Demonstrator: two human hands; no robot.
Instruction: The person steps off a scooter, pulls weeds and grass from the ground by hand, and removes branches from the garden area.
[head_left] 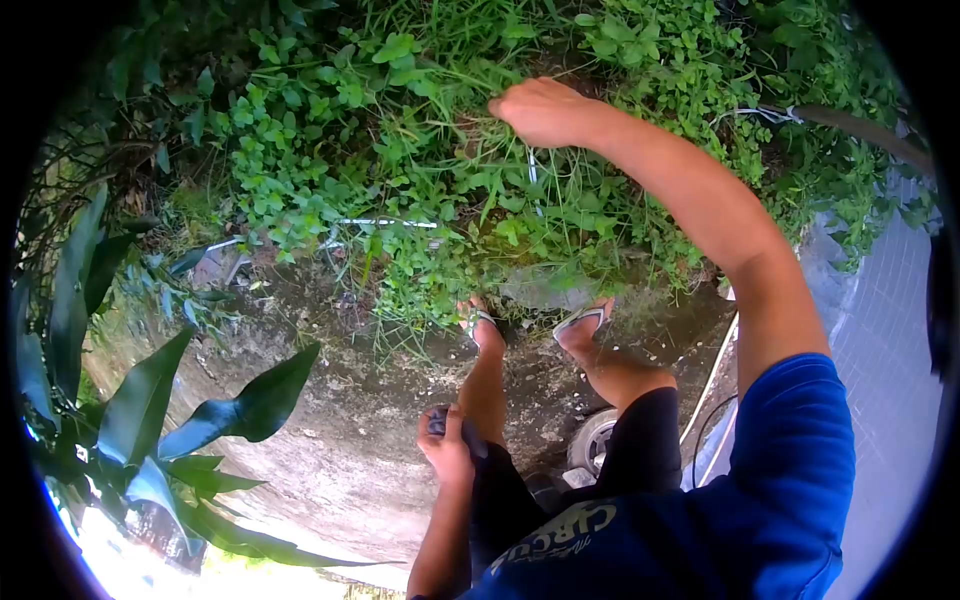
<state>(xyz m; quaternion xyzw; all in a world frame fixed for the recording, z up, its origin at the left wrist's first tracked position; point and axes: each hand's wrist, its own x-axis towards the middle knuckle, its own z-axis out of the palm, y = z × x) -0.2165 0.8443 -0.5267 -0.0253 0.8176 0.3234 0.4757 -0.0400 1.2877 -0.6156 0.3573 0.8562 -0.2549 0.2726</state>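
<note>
Plant bed [300,160]: low, leafy green plants and thin-bladed grass, growing around the right hand.
Right hand [540,112]: over the plant bed, fingers curled; from here I can't tell whether they grasp stems.
Left hand [448,455]: well apart from the plant bed, fingers wrapped around a dark-grey object [437,425].
Light-strapped sandals [582,320]: worn, at the plant bed's near edge.

1. Weeds [290,160] cross the upper frame, the right hand [545,112] among them at top centre.
2. Feet [483,322] stand on ground [370,370] at centre, below the weeds.
3. The left hand [449,455], an object [437,424] in it, is below centre.
4. Leaves [146,395] lie lower left; tiles [895,300], far right.
</note>
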